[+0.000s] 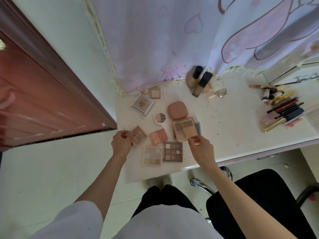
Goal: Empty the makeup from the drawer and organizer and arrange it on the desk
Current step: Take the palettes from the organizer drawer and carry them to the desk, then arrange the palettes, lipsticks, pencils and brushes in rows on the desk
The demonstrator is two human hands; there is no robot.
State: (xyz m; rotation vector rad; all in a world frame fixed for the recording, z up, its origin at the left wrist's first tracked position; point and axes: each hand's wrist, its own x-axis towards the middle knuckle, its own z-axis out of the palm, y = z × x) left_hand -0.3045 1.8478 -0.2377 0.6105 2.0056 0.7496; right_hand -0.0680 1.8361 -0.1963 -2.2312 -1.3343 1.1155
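Two hands work over the white desk [233, 128]. The left hand [121, 144] pinches one pink palette [139, 134] in its fingers. The right hand [202, 149] pinches one tan palette [185, 128]. Two nine-colour palettes [152, 156] lie flat between them.

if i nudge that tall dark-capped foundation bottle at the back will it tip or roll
The foundation bottle stands upright, tall and narrow, so it probably tips easily. Its squared body likely slides rather than rolls. It stands close to the gold bottle, which it might knock.
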